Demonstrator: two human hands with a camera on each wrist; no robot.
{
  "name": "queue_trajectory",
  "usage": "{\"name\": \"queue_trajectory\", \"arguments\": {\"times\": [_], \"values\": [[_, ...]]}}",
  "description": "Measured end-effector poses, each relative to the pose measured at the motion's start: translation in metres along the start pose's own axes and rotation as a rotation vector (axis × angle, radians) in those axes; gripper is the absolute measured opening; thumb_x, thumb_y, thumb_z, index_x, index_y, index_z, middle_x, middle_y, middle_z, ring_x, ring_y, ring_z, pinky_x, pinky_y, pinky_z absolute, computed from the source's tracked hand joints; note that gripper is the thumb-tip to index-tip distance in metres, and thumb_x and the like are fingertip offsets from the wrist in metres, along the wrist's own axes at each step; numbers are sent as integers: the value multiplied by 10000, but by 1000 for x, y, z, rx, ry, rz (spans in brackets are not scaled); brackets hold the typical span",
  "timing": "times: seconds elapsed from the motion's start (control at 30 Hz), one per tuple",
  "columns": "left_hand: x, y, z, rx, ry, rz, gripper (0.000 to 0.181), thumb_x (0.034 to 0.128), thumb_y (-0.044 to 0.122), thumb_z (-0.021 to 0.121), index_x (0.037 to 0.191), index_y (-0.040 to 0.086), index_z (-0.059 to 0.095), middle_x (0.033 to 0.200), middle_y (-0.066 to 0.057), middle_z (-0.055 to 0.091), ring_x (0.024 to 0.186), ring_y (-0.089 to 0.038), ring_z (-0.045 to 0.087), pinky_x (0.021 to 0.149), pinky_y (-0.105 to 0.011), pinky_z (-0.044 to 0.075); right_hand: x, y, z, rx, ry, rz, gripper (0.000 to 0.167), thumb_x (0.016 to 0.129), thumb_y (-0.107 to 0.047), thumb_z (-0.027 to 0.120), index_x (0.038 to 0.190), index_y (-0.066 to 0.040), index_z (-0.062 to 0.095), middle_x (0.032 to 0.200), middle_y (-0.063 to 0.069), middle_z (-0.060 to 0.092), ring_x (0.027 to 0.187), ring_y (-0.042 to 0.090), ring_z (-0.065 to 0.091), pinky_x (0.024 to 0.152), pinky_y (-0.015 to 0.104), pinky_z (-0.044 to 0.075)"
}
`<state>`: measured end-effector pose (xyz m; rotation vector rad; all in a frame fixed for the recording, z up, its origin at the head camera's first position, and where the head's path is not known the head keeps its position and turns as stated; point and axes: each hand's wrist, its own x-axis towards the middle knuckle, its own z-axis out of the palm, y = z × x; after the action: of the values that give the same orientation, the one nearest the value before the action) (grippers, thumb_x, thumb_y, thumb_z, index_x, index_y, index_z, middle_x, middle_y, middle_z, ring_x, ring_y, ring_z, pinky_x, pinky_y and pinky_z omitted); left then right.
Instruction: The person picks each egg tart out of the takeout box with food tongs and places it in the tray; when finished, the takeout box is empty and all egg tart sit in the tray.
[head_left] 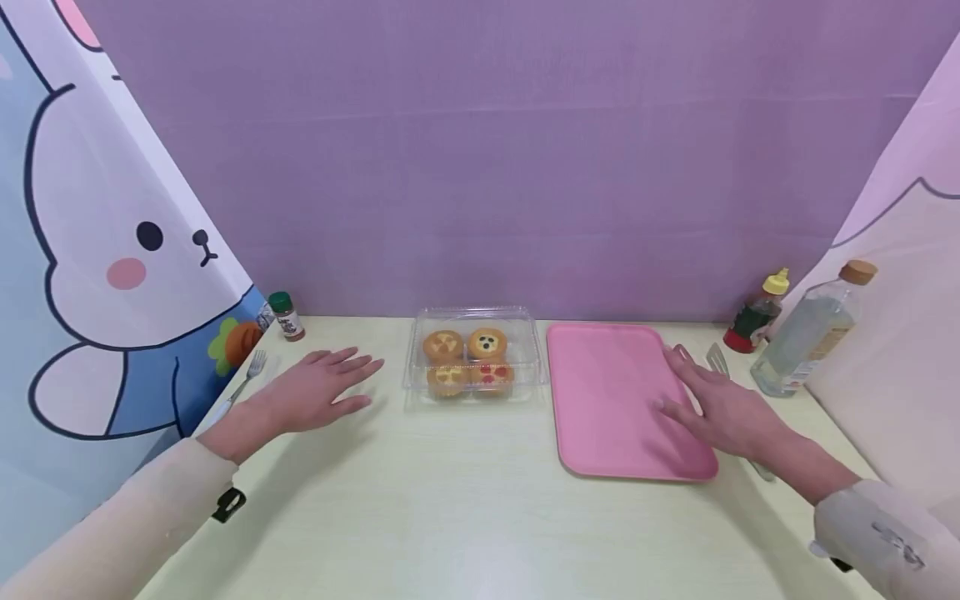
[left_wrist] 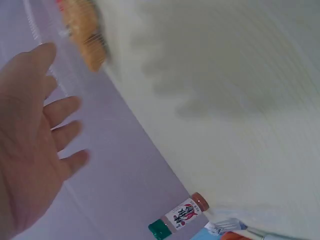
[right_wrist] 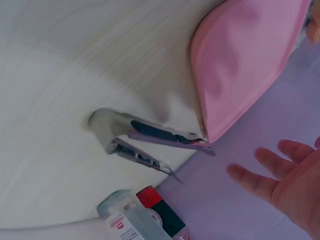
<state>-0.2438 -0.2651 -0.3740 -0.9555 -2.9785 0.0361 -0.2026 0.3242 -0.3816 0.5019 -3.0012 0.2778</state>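
Observation:
My left hand (head_left: 318,390) is held above the table with its fingers straight and spread, holding nothing. Its shadow falls on the tabletop. To its right sits a clear plastic clamshell box (head_left: 527,367) with several small round tarts (head_left: 487,343) inside. Over the right edge of a pink tray (head_left: 615,400) hovers my right hand (head_left: 723,408), fingers extended and nothing in them. Metal tongs (right_wrist: 100,125) lie beside the tray, partly covered by that hand in the head view. In the left wrist view, the left hand (left_wrist: 35,130) appears apart from everything.
A fork (head_left: 243,382) and a green-capped spice jar (head_left: 287,317) are at the far left. At the right stand a yellow-tipped sauce bottle (head_left: 756,312) and a tall clear bottle (head_left: 810,333) with a brown cap. Purple cloth (head_left: 480,167) hangs behind the table.

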Motion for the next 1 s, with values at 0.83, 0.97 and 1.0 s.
{"name": "queue_trajectory", "arguments": {"times": [0.83,0.97,1.0], "values": [[35,-30,27,-1162,-348,-317,582,1051,387,496,1509,41,393,1264,-132,671,1079,-230,668,922,-361,545,68,-174,34,679,-50,-71,650,902,-407,736,1487,-281,482,922,9,690,671,137,579,600,271,500],[42,-25,37,-1251,-343,-319,551,1039,352,535,1485,45,430,1266,-115,669,1046,-202,672,896,-360,544,76,-200,48,720,-52,-20,569,897,-415,738,1427,-315,555,839,2,686,650,125,562,547,277,468],[44,-24,39,-1274,-341,-321,543,1036,339,544,1479,44,437,1264,-113,670,1038,-197,673,889,-362,546,78,-205,52,723,-50,-11,557,894,-417,739,1414,-304,572,825,-2,688,648,122,567,541,279,468]]}}
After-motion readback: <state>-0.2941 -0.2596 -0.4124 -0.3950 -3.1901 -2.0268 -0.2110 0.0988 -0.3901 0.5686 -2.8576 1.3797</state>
